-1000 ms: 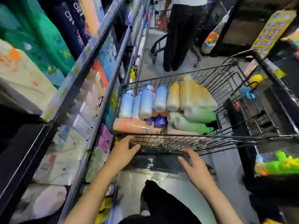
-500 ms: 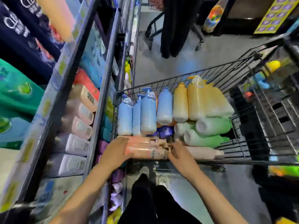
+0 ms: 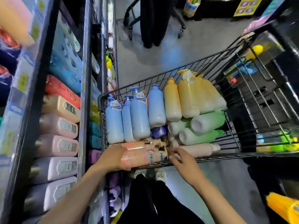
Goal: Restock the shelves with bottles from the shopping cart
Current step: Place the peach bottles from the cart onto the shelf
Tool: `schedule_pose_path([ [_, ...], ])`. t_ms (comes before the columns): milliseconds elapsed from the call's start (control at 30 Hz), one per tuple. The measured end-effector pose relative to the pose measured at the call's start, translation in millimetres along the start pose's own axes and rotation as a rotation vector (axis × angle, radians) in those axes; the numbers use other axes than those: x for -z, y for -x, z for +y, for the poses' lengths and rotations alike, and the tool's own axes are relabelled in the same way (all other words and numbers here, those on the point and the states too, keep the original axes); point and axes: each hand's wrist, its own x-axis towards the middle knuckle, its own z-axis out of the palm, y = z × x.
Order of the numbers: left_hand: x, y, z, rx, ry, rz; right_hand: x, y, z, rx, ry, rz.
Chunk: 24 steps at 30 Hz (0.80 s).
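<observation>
Hands grasp peach bottles at cart edge.

Our left hand grips a peach bottle in the shopping cart. Our right hand touches the pump heads beside it.

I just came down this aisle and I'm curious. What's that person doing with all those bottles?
A person is leaning over a shopping cart full of bottles. Their left hand holds a peach bottle lying at the near end, while the right hand reaches in beside it. Nothing has gone onto the shelves yet.
</observation>
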Motion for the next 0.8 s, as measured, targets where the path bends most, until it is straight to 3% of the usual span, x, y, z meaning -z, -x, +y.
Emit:
schedule_pose_path([
  [133,12,18,15,0.068,0.454,0.091,1,3,-6,-0.080,-0.185,-0.002],
  [267,30,39,63,0.094,0.895,0.169,0,3,-27,-0.170,-0.539,-0.037],
  [333,34,45,96,0.091,0.954,0.230,-2,2,-36,-0.176,-0.706,-0.079],
  [433,38,50,138,0.065,0.844,0.373,-6,0,-39,-0.218,-0.962,0.047],
  [500,32,50,147,0.015,0.853,0.338,-3,0,-36,-0.264,-1.156,0.144],
  [633,25,38,114,-0.020,1.213,0.132,9,6,-23,-0.288,-1.326,0.204],
  [700,14,13,76,0.067,0.922,0.201,13,9,-19,-0.275,-1.343,0.207],
  [800,-6,-14,25,0.142,0.159,0.202,14,14,-16,-0.274,-1.341,0.239],
])
